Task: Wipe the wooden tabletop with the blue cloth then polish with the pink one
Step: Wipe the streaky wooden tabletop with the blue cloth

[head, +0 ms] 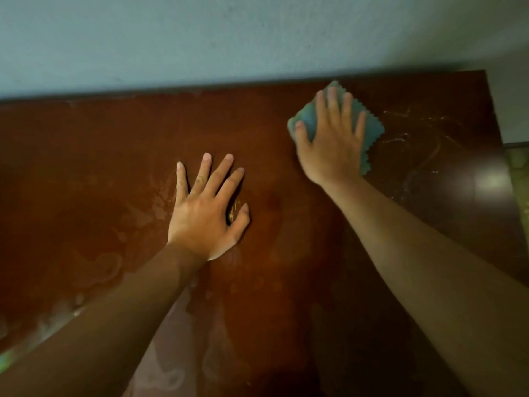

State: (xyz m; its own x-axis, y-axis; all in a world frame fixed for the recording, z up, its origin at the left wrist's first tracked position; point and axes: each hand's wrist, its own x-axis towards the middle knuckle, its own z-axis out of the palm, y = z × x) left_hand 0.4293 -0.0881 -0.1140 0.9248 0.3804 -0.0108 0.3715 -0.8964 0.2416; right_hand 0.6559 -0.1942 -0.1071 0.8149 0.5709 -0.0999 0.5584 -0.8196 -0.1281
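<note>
A dark reddish-brown wooden tabletop fills most of the view, with wet smears and streaks on it. My right hand lies flat, fingers spread, pressing the blue cloth onto the far right part of the table, close to the wall. The cloth has a zigzag edge and shows around my fingers and to their right. My left hand rests palm-down on the bare wood near the middle, fingers apart, holding nothing. No pink cloth is in view.
A pale blue-grey wall runs along the table's far edge. The table's right edge ends near a lighter wall and a strip of floor. Whitish streaks lie right of the cloth.
</note>
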